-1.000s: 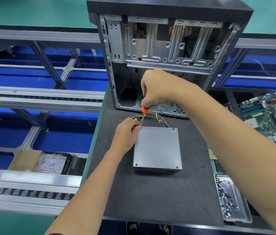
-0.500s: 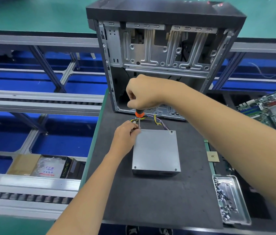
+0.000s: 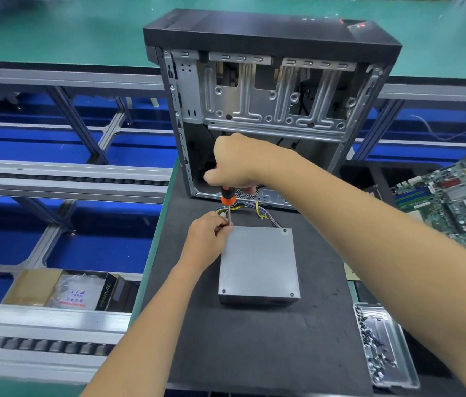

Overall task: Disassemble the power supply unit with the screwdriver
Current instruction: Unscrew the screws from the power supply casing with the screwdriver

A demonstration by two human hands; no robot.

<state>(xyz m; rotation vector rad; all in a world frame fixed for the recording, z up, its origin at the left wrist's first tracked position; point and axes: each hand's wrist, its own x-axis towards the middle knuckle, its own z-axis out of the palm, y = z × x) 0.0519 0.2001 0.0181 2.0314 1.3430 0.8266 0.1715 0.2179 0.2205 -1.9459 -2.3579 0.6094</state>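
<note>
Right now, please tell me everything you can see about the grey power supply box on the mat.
The power supply unit is a flat-topped box of dull grey metal, closed, lying flat on the black mat in front of the open computer case. Screws show at three top corners; the far left corner is hidden by the left hand, whose fingers steady the screwdriver shaft there. Coloured wires leave its far side toward the case.

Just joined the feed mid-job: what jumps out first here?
The right hand grips an orange-collared screwdriver upright over the far-left corner of the grey power supply unit at mat centre, the left hand pinching its shaft. Behind stands the open computer case; a motherboard lies far right.
</note>
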